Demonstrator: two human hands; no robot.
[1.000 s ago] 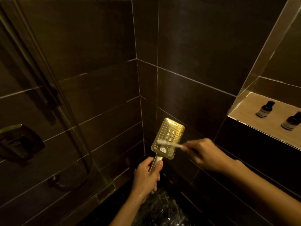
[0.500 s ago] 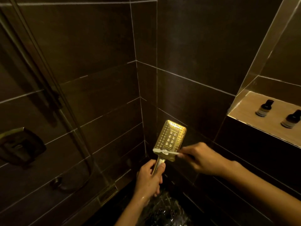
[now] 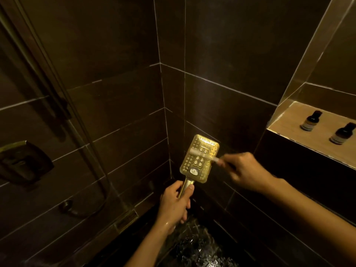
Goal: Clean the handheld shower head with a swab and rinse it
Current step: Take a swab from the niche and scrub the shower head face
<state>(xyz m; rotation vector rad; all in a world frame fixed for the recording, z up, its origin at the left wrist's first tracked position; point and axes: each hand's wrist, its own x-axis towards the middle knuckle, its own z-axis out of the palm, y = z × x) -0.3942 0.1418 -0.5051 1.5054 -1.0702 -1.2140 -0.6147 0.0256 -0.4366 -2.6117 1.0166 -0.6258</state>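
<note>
Holding the gold shower head [image 3: 198,160] up near the middle of the frame, the left hand [image 3: 173,205] had its grip wrapped tight around the thin gold handle, with the thumb pressed on the front. The flat face of the shower head looked toward the camera. It had many little holes, a patch of bigger round holes in the middle, and a white button low down. It was tilted a bit to the right.

The right hand [image 3: 244,170] came in from the right side of the frame. Its grip was pinched together on the end of a white swab [image 3: 204,154]. The swab lay across the upper part of the shower head's face, touching it. Its far tip reached the left side of the face. The right hand and the swab looked blurry.

Dark brown tiles covered the walls [image 3: 221,54], which met in a corner behind the shower head. A hose [image 3: 84,143] ran down the left side of the frame, near a dark metal tap handle [image 3: 21,162] at the left edge. At the right of the frame, a lit shelf [image 3: 289,120] was set into the wall. Two small dark bottles [image 3: 311,121] stood on it, a little apart. The floor [image 3: 194,245] at the bottom of the frame looked dark, wet and shiny.
</note>
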